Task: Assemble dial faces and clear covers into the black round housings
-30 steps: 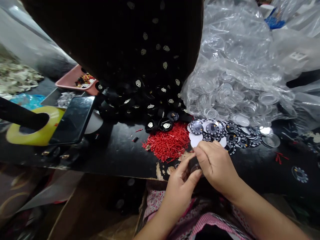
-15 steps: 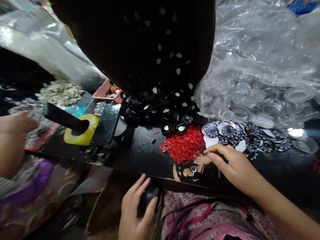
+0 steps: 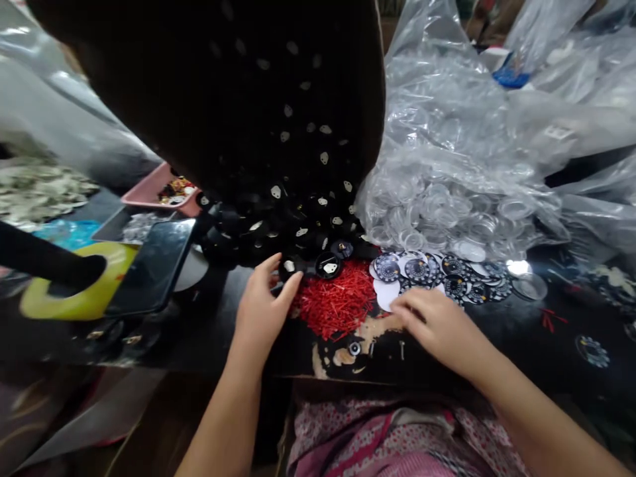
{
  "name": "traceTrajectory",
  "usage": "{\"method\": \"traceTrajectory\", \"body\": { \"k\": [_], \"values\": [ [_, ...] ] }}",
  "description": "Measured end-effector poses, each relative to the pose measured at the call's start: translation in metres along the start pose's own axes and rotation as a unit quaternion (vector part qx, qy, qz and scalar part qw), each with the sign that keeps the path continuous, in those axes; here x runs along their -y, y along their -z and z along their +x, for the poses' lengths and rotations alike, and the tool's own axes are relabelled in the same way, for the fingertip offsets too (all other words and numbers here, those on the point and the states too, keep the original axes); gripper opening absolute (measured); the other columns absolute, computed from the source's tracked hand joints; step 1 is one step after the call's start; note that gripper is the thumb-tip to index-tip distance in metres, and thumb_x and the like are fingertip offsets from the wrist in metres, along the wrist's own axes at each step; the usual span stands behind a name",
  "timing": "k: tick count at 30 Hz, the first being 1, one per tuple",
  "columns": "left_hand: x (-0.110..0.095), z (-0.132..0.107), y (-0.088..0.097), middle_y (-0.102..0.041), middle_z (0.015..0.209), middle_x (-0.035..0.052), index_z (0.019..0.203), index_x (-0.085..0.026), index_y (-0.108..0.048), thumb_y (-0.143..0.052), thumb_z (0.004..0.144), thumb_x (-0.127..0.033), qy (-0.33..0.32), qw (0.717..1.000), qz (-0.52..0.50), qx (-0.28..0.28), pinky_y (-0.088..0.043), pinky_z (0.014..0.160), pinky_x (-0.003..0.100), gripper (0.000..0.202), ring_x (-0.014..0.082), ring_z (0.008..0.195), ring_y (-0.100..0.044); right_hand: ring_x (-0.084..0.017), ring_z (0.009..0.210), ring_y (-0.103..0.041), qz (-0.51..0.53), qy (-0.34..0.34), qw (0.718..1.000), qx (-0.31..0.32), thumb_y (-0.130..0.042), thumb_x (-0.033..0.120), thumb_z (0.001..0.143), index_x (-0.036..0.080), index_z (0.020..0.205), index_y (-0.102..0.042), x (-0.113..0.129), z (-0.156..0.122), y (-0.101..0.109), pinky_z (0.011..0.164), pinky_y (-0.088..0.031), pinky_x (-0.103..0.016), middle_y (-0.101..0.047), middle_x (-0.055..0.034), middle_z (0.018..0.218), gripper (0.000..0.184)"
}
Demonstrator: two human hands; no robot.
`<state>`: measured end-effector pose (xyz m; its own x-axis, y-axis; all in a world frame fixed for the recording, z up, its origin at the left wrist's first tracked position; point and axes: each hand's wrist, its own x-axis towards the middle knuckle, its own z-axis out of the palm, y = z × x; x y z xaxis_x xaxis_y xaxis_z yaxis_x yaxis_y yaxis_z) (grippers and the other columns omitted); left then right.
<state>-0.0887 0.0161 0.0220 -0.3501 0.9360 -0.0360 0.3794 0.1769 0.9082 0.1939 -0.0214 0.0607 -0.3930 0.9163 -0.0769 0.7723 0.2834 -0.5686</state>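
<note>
Dark, scuffed tabletop [image 3: 199, 324] runs across the middle of the frame, crowded with small parts. Just left of centre the left hand [image 3: 263, 306] lies palm down, thumb and forefinger spread apart on either side of a black casing [image 3: 288, 266] with a white patch on it; the fingers are loose and open, and the casing sits on the table at the foot of the heap. Right of centre the right hand [image 3: 437, 324] rests flat with its fingers stretched out, gripping nothing, fingertips at the near edge of the printed dials [image 3: 422, 270] that lie fanned out on the surface. Between the two hands is a pile of red pins [image 3: 338, 301], and below it, at the worn table edge, a small round piece [image 3: 354, 348]. Behind the left hand the heap of black casings [image 3: 298, 212] spills from a dark sack filling the upper centre. Upper right, a clear plastic bag [image 3: 447, 132] holds clear lids [image 3: 437, 205]. At the left edge lie a phone [image 3: 154, 271], a yellow tape ring [image 3: 74, 301] and, further back, a pink tray [image 3: 149, 189]
</note>
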Motion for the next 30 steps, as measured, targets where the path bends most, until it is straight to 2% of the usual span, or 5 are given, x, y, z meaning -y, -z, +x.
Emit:
{"method": "traceTrajectory", "body": {
  "k": [4,10,14,19,30],
  "values": [
    [-0.004,-0.042,0.002,-0.069,0.118,0.0064,0.112,-0.024,-0.068,-0.074,0.073,-0.048,0.130,0.928,-0.347,0.030,-0.057,0.089,0.038,0.046,0.0229,0.097,-0.067,-0.031,0.107,-0.061,-0.142,-0.051,0.986,-0.078,-0.058,0.033,0.095,0.016,0.125,-0.062,-0.018,0.033,0.004,0.091,-0.045,-0.047,-0.066,-0.0126,0.112,0.035],
    [-0.017,-0.111,-0.016,-0.074,0.109,0.0063,0.105,-0.022,-0.067,-0.078,0.075,-0.034,0.282,0.802,-0.510,0.136,-0.058,0.070,0.025,0.035,0.0143,0.076,-0.068,-0.035,0.107,-0.058,-0.172,-0.048,0.979,-0.099,-0.066,0.029,0.087,0.015,0.108,-0.066,-0.016,0.052,-0.001,0.092,-0.045,-0.052,-0.061,-0.0147,0.110,0.026],
    [-0.022,-0.123,-0.027,-0.076,0.094,0.0039,0.099,-0.023,-0.061,-0.074,0.082,-0.030,0.309,0.791,-0.495,0.185,-0.054,0.064,0.022,0.023,0.0116,0.068,-0.066,-0.021,0.083,-0.061,0.116,-0.069,0.985,-0.103,-0.059,0.024,0.087,0.020,0.087,-0.056,-0.013,0.033,0.000,0.078,-0.051,-0.039,-0.060,-0.0036,0.086,0.005],
    [-0.031,-0.123,-0.037,-0.076,0.102,0.0036,0.110,-0.026,-0.059,-0.065,0.089,-0.036,0.310,0.785,-0.501,0.193,-0.056,0.074,0.025,0.024,0.0127,0.078,-0.069,-0.014,0.077,-0.067,0.441,-0.102,0.891,0.016,-0.060,0.027,0.085,0.024,0.123,-0.049,0.000,0.013,-0.004,0.071,-0.057,-0.034,-0.059,-0.0076,0.119,0.040],
    [-0.036,-0.126,-0.052,-0.075,0.114,0.0077,0.117,-0.021,-0.067,-0.060,0.092,-0.040,0.309,0.794,-0.498,0.161,-0.056,0.085,0.029,0.032,0.0182,0.100,-0.071,-0.018,0.081,-0.065,0.299,-0.126,0.943,-0.076,-0.063,0.033,0.086,0.024,0.103,-0.069,0.010,-0.003,0.001,0.075,-0.053,-0.033,-0.072,-0.0016,0.092,0.019]
  ]
}}
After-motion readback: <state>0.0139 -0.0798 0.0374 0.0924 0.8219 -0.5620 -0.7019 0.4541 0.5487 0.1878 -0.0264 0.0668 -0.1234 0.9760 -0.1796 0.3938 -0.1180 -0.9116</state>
